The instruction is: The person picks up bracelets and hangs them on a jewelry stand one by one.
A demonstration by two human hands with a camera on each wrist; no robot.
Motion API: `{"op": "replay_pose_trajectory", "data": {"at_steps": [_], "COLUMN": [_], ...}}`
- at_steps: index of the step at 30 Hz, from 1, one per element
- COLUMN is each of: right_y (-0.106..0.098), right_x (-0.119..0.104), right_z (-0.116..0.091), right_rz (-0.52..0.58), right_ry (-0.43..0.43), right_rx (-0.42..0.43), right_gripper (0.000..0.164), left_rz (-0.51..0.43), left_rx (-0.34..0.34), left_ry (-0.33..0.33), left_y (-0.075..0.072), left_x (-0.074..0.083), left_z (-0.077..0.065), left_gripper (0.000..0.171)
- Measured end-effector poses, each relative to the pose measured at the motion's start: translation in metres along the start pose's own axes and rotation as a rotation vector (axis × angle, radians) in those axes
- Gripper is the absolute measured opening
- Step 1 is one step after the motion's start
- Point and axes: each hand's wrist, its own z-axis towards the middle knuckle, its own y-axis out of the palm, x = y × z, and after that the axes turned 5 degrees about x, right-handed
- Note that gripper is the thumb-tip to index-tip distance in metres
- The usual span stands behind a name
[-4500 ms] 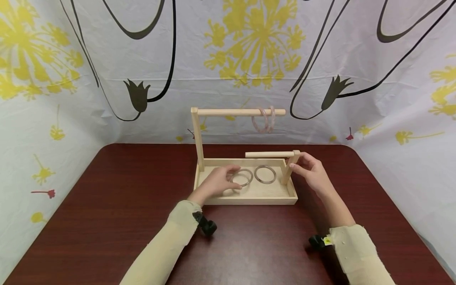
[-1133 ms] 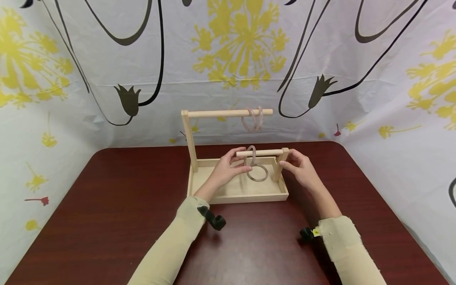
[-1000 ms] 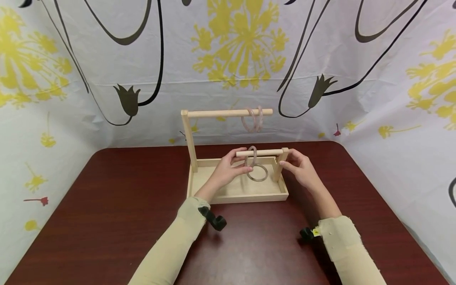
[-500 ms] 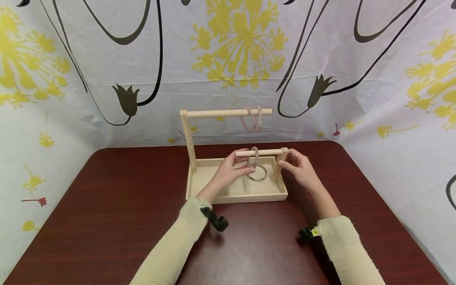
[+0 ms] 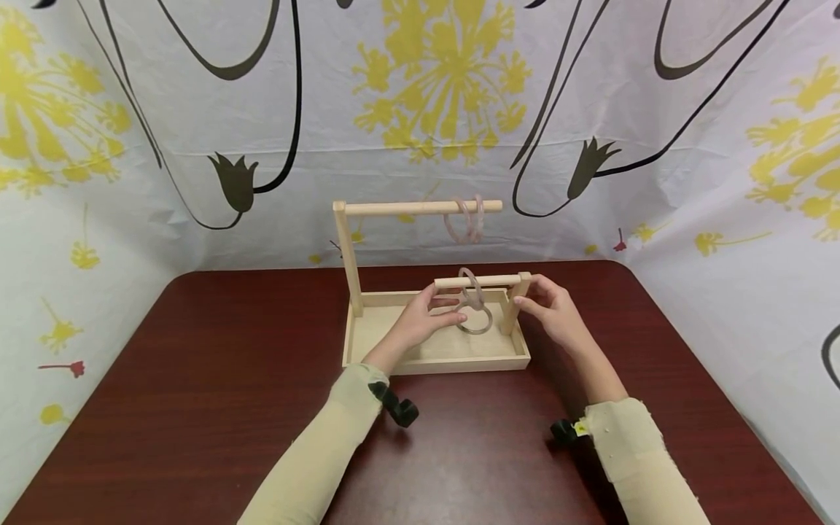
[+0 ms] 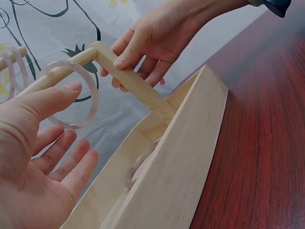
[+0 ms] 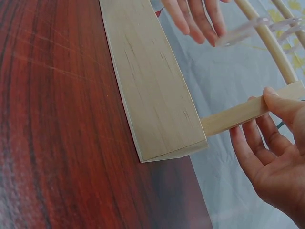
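A pale translucent bangle (image 6: 95, 98) hangs from the lower wooden bar (image 5: 499, 280) of a small jewellery stand. My left hand (image 5: 415, 322) is just left of it, fingers spread and thumb apart from them, the thumb tip overlapping the bangle in the left wrist view. My right hand (image 5: 559, 310) holds the short wooden post (image 6: 136, 88) between thumb and fingers. Beneath the bar a greyish bangle (image 5: 474, 332) lies in the stand's tray (image 5: 446, 366), partly hidden by the tray wall in the left wrist view.
Two pinkish bangles (image 5: 480, 219) hang near the right end of the taller upper bar (image 5: 400, 209). A tall post (image 5: 350, 259) rises from the tray's left side. The dark red table (image 5: 249, 350) meets a patterned cloth (image 5: 289, 240) at the back.
My left hand has raised one bangle from the tray onto the lower bar, moved it right and let it go; the bangle now hangs tilted. My right hand has stayed on the post.
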Motion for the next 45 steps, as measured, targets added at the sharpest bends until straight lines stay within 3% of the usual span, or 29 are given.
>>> {"op": "replay_pose_trajectory", "data": {"at_steps": [3, 11, 30, 36, 41, 45], "right_y": [-0.001, -0.001, -0.001, 0.000, 0.000, 0.000], "right_x": [-0.001, 0.000, -0.001, 0.000, 0.002, 0.003], "right_z": [0.000, 0.001, 0.000, 0.000, 0.000, -0.001], "right_rz": [0.002, -0.004, -0.018, -0.019, -0.019, -0.014], "right_ry": [-0.005, 0.006, 0.024, 0.022, 0.021, 0.020], "right_rx": [0.003, 0.002, 0.002, 0.004, 0.009, 0.011], "right_gripper": [0.030, 0.029, 0.030, 0.031, 0.021, 0.017], "left_rz": [0.000, 0.037, 0.091, 0.152, 0.220, 0.350], "left_rx": [-0.007, -0.033, 0.016, 0.045, 0.028, 0.011], "left_ry": [0.025, 0.040, -0.083, -0.091, -0.082, -0.047], "left_y": [0.000, -0.001, 0.006, 0.009, 0.013, 0.016], "left_x": [-0.002, -0.007, -0.017, -0.023, -0.029, -0.031], "left_z": [0.002, 0.002, 0.004, 0.008, 0.014, 0.019], "left_gripper": [0.058, 0.058, 0.061, 0.064, 0.066, 0.066]}}
